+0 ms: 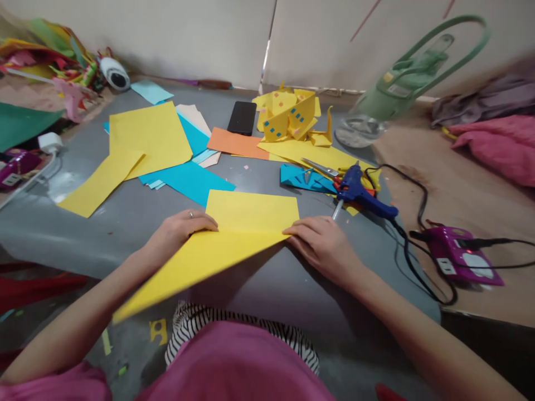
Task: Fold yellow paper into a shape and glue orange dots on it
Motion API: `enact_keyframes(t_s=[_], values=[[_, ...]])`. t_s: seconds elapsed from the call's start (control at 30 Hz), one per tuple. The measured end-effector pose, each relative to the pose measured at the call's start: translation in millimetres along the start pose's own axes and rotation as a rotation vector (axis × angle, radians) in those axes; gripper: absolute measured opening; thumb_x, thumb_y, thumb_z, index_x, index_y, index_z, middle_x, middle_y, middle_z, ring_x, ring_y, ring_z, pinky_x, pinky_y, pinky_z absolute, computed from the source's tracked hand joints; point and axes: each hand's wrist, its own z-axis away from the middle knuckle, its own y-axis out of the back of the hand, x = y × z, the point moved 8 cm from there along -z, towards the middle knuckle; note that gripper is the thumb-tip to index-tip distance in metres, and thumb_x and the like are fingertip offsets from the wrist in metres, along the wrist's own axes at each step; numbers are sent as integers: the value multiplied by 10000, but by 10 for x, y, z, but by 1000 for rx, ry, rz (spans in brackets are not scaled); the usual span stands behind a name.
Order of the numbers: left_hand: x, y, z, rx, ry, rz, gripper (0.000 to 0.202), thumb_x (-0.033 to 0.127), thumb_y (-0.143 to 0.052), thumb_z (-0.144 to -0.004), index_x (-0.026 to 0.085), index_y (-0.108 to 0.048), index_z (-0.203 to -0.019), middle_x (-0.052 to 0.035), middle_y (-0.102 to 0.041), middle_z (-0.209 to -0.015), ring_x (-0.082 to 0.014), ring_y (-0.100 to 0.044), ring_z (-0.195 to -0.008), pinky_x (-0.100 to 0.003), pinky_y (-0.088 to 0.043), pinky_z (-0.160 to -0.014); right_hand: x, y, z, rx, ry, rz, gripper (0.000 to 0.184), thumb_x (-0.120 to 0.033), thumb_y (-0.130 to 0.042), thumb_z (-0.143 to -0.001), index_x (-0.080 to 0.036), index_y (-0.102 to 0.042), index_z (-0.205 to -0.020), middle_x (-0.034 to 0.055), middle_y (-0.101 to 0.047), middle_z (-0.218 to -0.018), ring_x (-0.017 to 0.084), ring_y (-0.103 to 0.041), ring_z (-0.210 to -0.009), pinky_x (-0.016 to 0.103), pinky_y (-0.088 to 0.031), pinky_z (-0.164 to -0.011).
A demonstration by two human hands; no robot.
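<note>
In the head view, a smooth yellow paper sheet (pixel 196 259) lies at the near edge of the matte grey tabletop (pixel 104 245), bent along a straight crosswise crease. Its rectangular far flap rests flat; the near part flares to a pointed corner overhanging the edge. The left hand (pixel 188 225) holds the crease's left end under close-set fingers, its thumb not clearly visible. The right hand (pixel 320 239) grips the right end narrowly, paper between its fingers. Beyond lie flat blue paper (pixel 190 178), a curling yellow strip (pixel 98 184) and a rectangular orange strip (pixel 238 143). Right of these, a hard blue glue gun (pixel 357 192) sits beside metal-bladed scissors (pixel 320 167). Farther back stands an angular yellow paper model (pixel 288 114) dotted with small coloured squares, near a glossy black phone (pixel 242 118).
</note>
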Motion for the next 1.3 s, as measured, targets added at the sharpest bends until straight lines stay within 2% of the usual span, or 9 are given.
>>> enact_keyframes(t_s=[0.1,0.13,0.23,0.33,0.43,0.6,0.83,1.1,1.3], values=[[-192,15,-97,-29,327,36,329,448,-514,-923,190,-681,-804,-69,-738,-858,-226,-673,-798,-327,-490,-695,186,-121,-81,-129,-209,-147,294,-337,-455,-1020,-194,-613,-819,66,-683,-790,205,-625,-757,322,-446,-680],[-226,27,-127,-28,398,22,321,463,-535,-908,188,-661,-800,-63,-725,-833,-221,-657,-756,-319,-463,-660,236,-155,-101,-159,-267,-169,301,-355,-451,-1015,-196,-597,-804,67,-671,-774,212,-620,-742,326,-447,-665],[-266,60,-195,8,514,29,296,459,-605,-867,190,-597,-989,-19,-680,-804,-193,-617,-697,-296,-403,-615,346,-217,-128,-183,-404,-202,239,-386,-488,-981,-201,-590,-868,74,-688,-809,234,-632,-746,345,-445,-656],[-291,65,-207,62,583,77,467,425,-646,-841,200,-459,-1205,64,-574,-691,-160,-564,-610,-276,-376,-584,399,-249,-108,-157,-497,-247,216,-400,-529,-948,-202,-594,-1003,59,-697,-799,243,-647,-742,353,-444,-660],[-290,61,-213,107,587,89,555,381,-642,-844,206,-364,-1292,96,-507,-661,-145,-537,-584,-271,-379,-596,409,-251,-88,-125,-542,-270,279,-417,-541,-933,-193,-579,-1095,47,-681,-771,239,-643,-717,362,-449,-676],[-271,54,-243,116,525,29,550,349,-623,-852,213,-336,-1301,90,-487,-680,-142,-529,-607,-270,-372,-598,392,-249,-99,-136,-554,-267,282,-411,-543,-918,-182,-578,-1080,48,-656,-760,233,-620,-699,370,-443,-680],[-258,57,-264,51,473,30,426,260,-573,-863,224,-371,-1236,72,-508,-714,-140,-546,-640,-292,-421,-651,382,-240,-106,-143,-549,-275,263,-418,-563,-904,-201,-564,-1054,40,-632,-752,224,-595,-689,360,-432,-650],[-317,71,-276,-18,430,131,357,222,-567,-839,228,-413,-1161,35,-566,-783,-139,-569,-688,-287,-409,-651,361,-221,-118,-109,-492,-281,219,-398,-581,-916,-230,-565,-1055,29,-634,-750,201,-584,-655,332,-412,-584],[-293,84,-280,-49,438,65,316,218,-570,-850,221,-463,-1147,33,-581,-774,-153,-589,-690,-293,-394,-656,351,-212,-123,-112,-492,-266,210,-394,-586,-915,-236,-569,-1051,28,-634,-758,199,-582,-656,328,-407,-582]])
